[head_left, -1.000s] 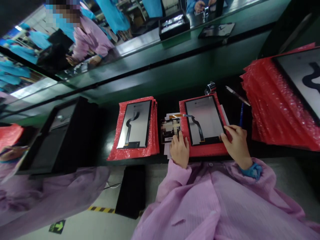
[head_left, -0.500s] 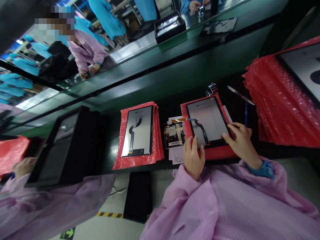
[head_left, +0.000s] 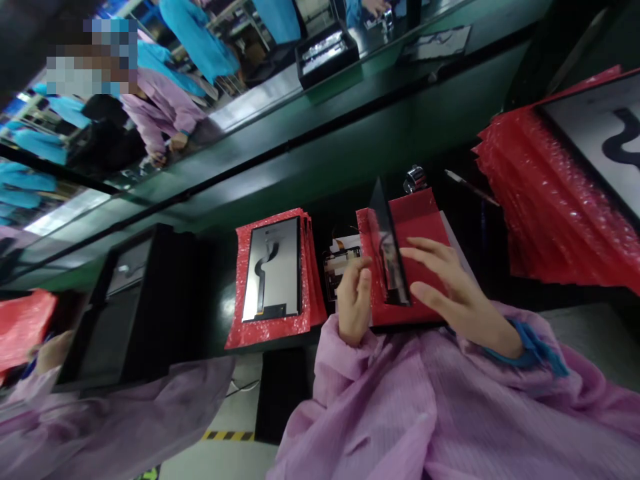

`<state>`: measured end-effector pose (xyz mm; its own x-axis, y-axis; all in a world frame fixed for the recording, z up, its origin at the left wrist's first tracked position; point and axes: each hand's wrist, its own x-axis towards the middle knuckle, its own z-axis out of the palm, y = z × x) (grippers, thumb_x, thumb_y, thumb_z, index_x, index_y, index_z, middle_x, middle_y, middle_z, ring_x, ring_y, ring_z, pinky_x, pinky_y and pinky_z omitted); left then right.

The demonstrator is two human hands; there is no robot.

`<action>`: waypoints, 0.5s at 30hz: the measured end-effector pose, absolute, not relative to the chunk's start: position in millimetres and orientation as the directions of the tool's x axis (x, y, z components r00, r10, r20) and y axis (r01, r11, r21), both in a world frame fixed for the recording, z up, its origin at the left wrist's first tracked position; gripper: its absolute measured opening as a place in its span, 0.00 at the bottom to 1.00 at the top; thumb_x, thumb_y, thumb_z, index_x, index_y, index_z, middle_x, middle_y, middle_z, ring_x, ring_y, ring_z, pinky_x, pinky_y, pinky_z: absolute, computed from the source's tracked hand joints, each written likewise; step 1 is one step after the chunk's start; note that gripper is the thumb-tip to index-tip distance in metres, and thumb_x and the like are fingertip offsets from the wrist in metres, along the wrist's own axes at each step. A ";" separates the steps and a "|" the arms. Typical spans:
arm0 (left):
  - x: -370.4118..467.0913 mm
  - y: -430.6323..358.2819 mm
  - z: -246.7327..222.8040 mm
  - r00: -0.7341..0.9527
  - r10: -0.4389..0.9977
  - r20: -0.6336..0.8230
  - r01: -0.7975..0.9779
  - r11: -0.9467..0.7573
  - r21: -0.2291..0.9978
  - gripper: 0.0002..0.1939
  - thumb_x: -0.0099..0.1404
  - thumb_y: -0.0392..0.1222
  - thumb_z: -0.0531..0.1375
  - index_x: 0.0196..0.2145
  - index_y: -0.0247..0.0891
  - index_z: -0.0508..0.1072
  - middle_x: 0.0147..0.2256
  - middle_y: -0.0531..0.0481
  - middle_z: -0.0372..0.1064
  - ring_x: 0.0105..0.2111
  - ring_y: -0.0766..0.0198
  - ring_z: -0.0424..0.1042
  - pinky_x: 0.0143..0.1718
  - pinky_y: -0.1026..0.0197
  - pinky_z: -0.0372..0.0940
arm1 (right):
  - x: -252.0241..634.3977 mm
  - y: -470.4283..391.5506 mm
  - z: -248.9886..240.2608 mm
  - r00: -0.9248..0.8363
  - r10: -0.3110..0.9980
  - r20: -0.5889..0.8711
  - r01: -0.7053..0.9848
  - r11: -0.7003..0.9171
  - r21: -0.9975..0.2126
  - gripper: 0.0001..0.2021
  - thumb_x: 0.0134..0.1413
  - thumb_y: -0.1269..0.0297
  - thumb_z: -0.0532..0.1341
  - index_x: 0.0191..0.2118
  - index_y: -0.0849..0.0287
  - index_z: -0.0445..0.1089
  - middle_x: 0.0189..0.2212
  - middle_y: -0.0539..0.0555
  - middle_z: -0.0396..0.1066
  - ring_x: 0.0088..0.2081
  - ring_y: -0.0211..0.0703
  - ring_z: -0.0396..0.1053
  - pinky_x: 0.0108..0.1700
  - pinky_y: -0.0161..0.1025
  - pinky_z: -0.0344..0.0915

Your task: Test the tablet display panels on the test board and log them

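A display panel stands tilted steeply on its long left edge over a red sheet, its ribbon-cable side facing left. My right hand is to its right, fingers stretched and spread, fingertips at or against the raised edge; I cannot tell how firmly they touch. Left of the panel, my left hand has its fingers apart and slightly bent, close to the panel's lower side. Partly behind that hand lies a circuit board with white paper beside it.
Left of me, another display panel rests on red bubble wrap. A black box stands farther left, near a co-worker's hand. At right is a stack of red bubble wrap. A tape roll and pen lie behind.
The display panel lay flat and now stands tilted, its right edge raised, exposing the red sheet. My right hand moved left and spread its fingers; my left hand shifted left off the panel's lower edge.
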<state>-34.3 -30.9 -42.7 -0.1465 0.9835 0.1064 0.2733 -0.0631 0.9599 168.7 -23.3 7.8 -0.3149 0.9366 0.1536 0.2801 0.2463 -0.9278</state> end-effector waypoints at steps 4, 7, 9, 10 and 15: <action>-24.0 -11.6 -18.5 -0.248 0.969 0.015 -0.305 -0.093 0.948 0.24 0.74 0.60 0.52 0.60 0.49 0.71 0.67 0.49 0.64 0.68 0.55 0.62 0.69 0.49 0.60 | 139.8 -16.8 -3.9 -0.398 0.906 0.146 0.073 0.189 -0.979 0.27 0.70 0.42 0.50 0.66 0.51 0.63 0.65 0.58 0.62 0.68 0.52 0.57 0.71 0.58 0.56; -24.7 -7.8 -8.8 -0.211 0.973 -0.092 -0.451 -0.013 0.893 0.22 0.72 0.58 0.53 0.58 0.50 0.72 0.65 0.49 0.67 0.66 0.53 0.65 0.69 0.45 0.61 | 121.3 -18.0 -27.7 -0.297 0.953 0.064 0.151 0.113 -0.982 0.31 0.70 0.41 0.48 0.68 0.54 0.57 0.65 0.61 0.62 0.67 0.54 0.56 0.71 0.62 0.54; -30.3 -8.6 -8.2 -0.227 0.963 -0.144 -0.459 0.025 0.888 0.22 0.70 0.55 0.57 0.58 0.49 0.72 0.63 0.48 0.69 0.65 0.50 0.67 0.68 0.43 0.62 | 110.4 -21.0 -41.0 -0.315 0.948 0.055 0.248 0.138 -0.959 0.35 0.69 0.38 0.49 0.69 0.58 0.56 0.65 0.64 0.62 0.67 0.58 0.55 0.70 0.66 0.53; -33.7 -9.3 -9.2 -0.247 0.954 -0.170 -0.457 0.040 0.889 0.22 0.68 0.54 0.58 0.58 0.49 0.72 0.63 0.48 0.70 0.65 0.50 0.67 0.67 0.43 0.63 | 105.7 -22.6 -45.6 -0.339 0.939 0.063 0.291 0.168 -0.942 0.36 0.68 0.38 0.49 0.69 0.60 0.56 0.65 0.66 0.61 0.67 0.61 0.55 0.70 0.68 0.53; -41.9 -11.9 -16.3 -0.339 0.935 -0.107 -0.298 0.001 0.954 0.24 0.67 0.54 0.59 0.58 0.46 0.74 0.61 0.47 0.72 0.65 0.49 0.68 0.64 0.46 0.67 | 98.1 -26.2 -49.9 -0.501 0.818 0.282 0.190 0.421 -0.887 0.37 0.67 0.39 0.53 0.70 0.61 0.53 0.66 0.66 0.61 0.68 0.60 0.53 0.67 0.65 0.59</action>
